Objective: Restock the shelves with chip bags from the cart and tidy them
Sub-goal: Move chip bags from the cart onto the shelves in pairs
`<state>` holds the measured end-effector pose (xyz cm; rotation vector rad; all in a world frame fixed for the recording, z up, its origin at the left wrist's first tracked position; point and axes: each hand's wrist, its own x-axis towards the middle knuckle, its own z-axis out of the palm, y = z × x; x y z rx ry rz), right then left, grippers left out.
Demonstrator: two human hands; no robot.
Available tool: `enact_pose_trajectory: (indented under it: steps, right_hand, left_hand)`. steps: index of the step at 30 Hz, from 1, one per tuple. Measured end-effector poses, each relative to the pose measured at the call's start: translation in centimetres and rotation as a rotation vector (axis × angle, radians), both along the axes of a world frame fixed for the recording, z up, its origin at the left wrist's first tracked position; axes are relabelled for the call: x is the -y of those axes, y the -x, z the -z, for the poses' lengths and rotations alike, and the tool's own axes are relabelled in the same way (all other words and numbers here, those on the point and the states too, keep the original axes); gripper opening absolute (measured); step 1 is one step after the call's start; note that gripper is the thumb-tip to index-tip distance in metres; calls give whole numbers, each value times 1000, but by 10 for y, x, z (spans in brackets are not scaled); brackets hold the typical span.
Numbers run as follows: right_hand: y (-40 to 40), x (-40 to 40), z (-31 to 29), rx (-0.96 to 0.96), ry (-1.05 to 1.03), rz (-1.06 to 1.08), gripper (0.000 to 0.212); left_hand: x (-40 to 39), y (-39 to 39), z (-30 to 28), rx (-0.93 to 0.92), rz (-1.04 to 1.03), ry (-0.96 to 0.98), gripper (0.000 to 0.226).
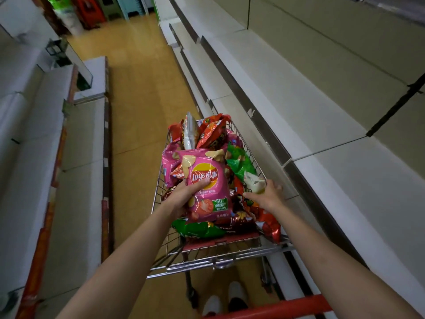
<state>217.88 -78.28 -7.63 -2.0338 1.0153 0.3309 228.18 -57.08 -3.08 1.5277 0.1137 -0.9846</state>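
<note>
Bare shelves (pixel 299 93) flank cart (pixel 243 252) heaped with chip bags (pixel 239 162); left hand (pixel 184 194) holds pink bag (pixel 207 187)

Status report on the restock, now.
Left hand holds pink chip bag over cart. Right hand grips pale bag. Shelf alongside bare, nothing blocking.

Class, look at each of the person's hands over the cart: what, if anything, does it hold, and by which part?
The left hand grips the pink Lay's bag by its left edge, thumb across the front. The right hand grips the end of a green-and-white bag.
</note>
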Motion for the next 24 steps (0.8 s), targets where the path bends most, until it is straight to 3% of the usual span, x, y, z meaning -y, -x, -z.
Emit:
enact_pose_trajectory:
  steps: [2,6,10,14,19,24]
  right_hand:
    - [-4,-3,3,-6,36,1,84]
    - [-8,-4,-4,55,84,49,48]
    - [-10,1,-28,155,85,69,17]
    - [-12,0,-60,308,-63,170,28]
    - [-20,-22,-88,392,-123,202,5]
    - [-27,-58,-113,459,-194,245,13]
  left_hand:
    - [-4,1,0,-36,29,-2,53]
    - [-9,-2,0,-52,66,-3,74]
    - [-8,-8,-9,-36,116,18,72]
    - [-5,-14,-23,-38,195,99,105]
    - [-15,-21,-49,-45,309,147,109]
    - [-50,-25,-69,-80,298,208,111]
